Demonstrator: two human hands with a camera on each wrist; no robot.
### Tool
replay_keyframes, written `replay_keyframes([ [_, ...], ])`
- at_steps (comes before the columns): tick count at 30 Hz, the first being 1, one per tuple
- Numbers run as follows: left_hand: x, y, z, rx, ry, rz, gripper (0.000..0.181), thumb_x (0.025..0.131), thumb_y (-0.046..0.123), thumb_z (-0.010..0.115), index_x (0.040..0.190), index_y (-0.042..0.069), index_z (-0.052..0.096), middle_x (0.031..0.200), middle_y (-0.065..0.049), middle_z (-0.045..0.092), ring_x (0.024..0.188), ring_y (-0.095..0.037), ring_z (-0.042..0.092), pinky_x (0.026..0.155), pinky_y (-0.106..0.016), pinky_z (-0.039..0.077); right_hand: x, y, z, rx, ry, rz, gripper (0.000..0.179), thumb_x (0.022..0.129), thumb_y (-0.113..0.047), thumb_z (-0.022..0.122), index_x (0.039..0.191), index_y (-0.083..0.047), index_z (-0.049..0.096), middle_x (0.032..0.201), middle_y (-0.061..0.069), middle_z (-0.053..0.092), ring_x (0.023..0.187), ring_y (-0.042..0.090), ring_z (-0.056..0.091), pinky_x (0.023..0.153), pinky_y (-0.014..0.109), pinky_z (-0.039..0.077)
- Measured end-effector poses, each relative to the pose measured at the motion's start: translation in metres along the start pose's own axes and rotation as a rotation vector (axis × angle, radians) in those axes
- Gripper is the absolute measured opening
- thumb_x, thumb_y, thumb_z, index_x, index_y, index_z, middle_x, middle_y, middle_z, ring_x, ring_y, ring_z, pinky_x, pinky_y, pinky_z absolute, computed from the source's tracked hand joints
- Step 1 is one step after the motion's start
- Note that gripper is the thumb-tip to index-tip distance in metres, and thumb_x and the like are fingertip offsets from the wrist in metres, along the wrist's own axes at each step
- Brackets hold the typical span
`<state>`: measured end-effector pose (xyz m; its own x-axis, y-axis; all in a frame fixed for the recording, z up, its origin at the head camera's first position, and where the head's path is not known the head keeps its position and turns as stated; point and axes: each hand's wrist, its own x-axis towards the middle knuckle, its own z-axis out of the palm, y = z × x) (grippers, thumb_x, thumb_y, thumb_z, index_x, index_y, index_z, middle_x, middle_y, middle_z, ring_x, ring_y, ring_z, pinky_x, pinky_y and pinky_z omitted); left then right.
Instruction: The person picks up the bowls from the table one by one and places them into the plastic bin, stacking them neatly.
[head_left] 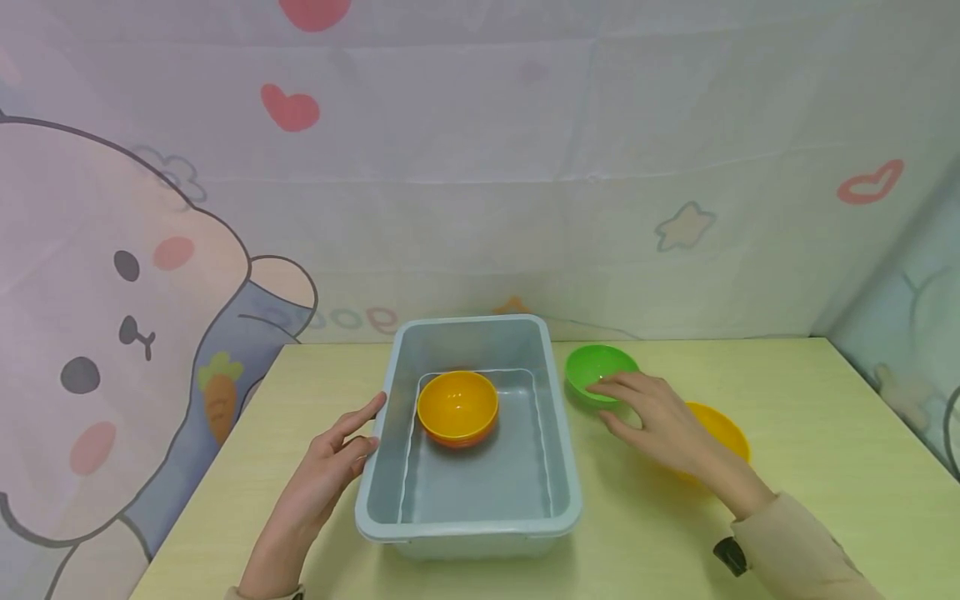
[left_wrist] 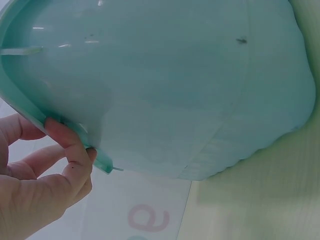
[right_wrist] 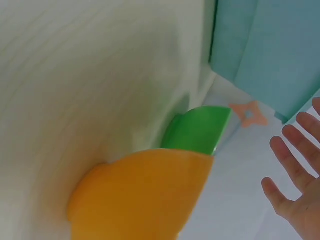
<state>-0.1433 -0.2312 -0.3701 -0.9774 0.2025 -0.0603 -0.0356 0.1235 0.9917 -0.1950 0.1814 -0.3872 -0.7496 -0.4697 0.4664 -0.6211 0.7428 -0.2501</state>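
A grey-blue plastic bin (head_left: 468, 530) stands on the table, seen from outside in the left wrist view. Inside it a yellow bowl (head_left: 457, 406) sits nested in an orange one (head_left: 459, 442). My left hand (head_left: 330, 458) holds the bin's left rim, fingers bent at the lip (left_wrist: 75, 132). To the right of the bin is a green bowl (head_left: 592, 367), partly covered in the head view by the fingers of my right hand (head_left: 660, 421). That hand hovers with fingers spread, holding nothing. Behind its wrist, another yellow bowl (head_left: 723, 429) is partly hidden.
The pale wooden table (head_left: 840, 433) ends at a fabric backdrop (head_left: 480, 208) printed with cartoon figures. A small black object (head_left: 730, 556) shows beside the right sleeve (head_left: 802, 542). Another cloth wall (head_left: 915, 358) borders the table on the right.
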Motion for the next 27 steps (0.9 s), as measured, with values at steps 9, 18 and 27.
replay_keyframes([
  [9,0.001,-0.002,-0.001,0.009,0.021,-0.019,0.056,0.096,0.011,0.050,0.150,0.022,0.036,0.144,-0.002,0.037,0.091,-0.010,0.063,0.091,-0.022,0.048,-0.013,0.011,0.003,-0.031,-0.042,0.072,0.036,0.088,-0.024,0.067,0.122,-0.014,0.066,0.124,0.009,0.064,0.115,0.029,0.057,0.098,0.055,0.039],
  [18,0.000,0.000,0.000,-0.006,0.005,-0.004,0.056,0.097,0.012,0.050,0.150,0.022,0.036,0.145,-0.006,0.036,0.092,-0.010,0.063,0.091,-0.021,0.048,-0.023,0.021,-0.004,-0.137,-0.167,0.086,0.045,0.086,-0.035,0.067,0.127,-0.016,0.062,0.128,0.008,0.060,0.119,0.031,0.054,0.099,0.059,0.037],
  [27,0.000,-0.001,0.000,-0.007,0.003,-0.002,0.056,0.097,0.011,0.050,0.150,0.021,0.036,0.146,-0.007,0.035,0.091,-0.010,0.063,0.090,-0.021,0.048,-0.034,0.030,-0.010,-0.175,-0.220,0.107,0.053,0.083,-0.038,0.070,0.131,-0.020,0.059,0.129,0.007,0.059,0.118,0.032,0.053,0.095,0.063,0.038],
])
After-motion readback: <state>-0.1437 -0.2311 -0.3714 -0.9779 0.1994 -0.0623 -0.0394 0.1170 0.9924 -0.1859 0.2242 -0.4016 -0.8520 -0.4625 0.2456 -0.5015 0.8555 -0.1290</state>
